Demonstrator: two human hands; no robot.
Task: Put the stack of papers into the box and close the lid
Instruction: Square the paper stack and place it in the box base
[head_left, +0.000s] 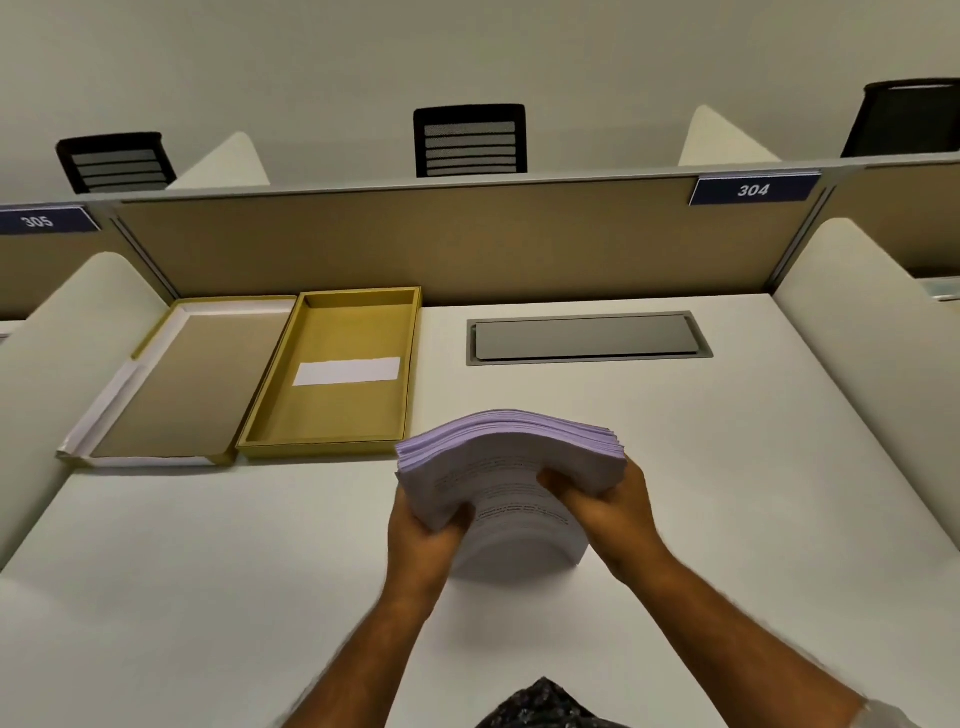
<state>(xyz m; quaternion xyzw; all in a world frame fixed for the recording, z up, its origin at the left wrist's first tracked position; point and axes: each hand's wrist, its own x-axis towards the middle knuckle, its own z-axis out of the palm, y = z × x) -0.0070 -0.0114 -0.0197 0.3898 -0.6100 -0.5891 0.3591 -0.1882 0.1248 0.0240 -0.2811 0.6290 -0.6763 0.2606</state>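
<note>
A thick stack of printed papers (506, 467) stands on its lower edge on the white desk, bowed upward in the middle. My left hand (423, 530) grips its left side and my right hand (605, 506) grips its right side. The open yellow box (260, 434) lies at the back left of the desk, with a white label on its floor. Its lid (176, 379) lies inside-up, touching the box on its left. The stack is to the right of the box and nearer to me.
A grey cable hatch (589, 338) is set into the white desk (208, 571) behind the stack. A tan partition (415, 244) closes the back, with white side dividers on both sides. Black chairs stand beyond the partition.
</note>
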